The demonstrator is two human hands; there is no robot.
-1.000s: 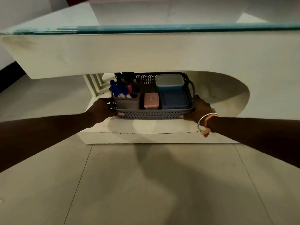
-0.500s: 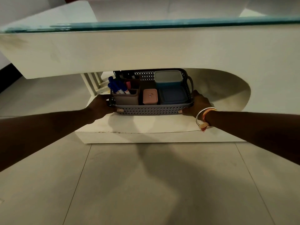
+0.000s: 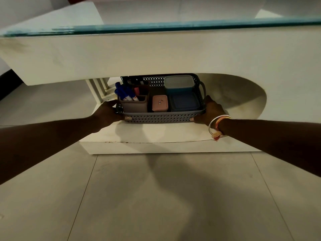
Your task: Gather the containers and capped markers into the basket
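Basket (image 3: 159, 117) now sits deeper under the tabletop (image 3: 156, 54) than a second ago, pushed toward twelve o'clock along the lower shelf (image 3: 139, 134). We clamp our left hand (image 3: 106, 113) on its nine o'clock end and our right hand (image 3: 211, 110) on its three o'clock end. Blue-capped markers (image 3: 124, 93), a pink container (image 3: 159, 103) and two blue containers (image 3: 184, 101) ride inside, so gathering looks finished and only stowing remains. The overhang cuts off the basket's far rim, and dark items behind the markers are hard to identify.

I see my left hand (image 3: 106, 113) and right hand (image 3: 212, 110) gripping the ends of the grey perforated plastic basket (image 3: 159, 117) on the white lower shelf (image 3: 156, 134), holding blue-capped markers (image 3: 122, 92) and 3 lidded containers.
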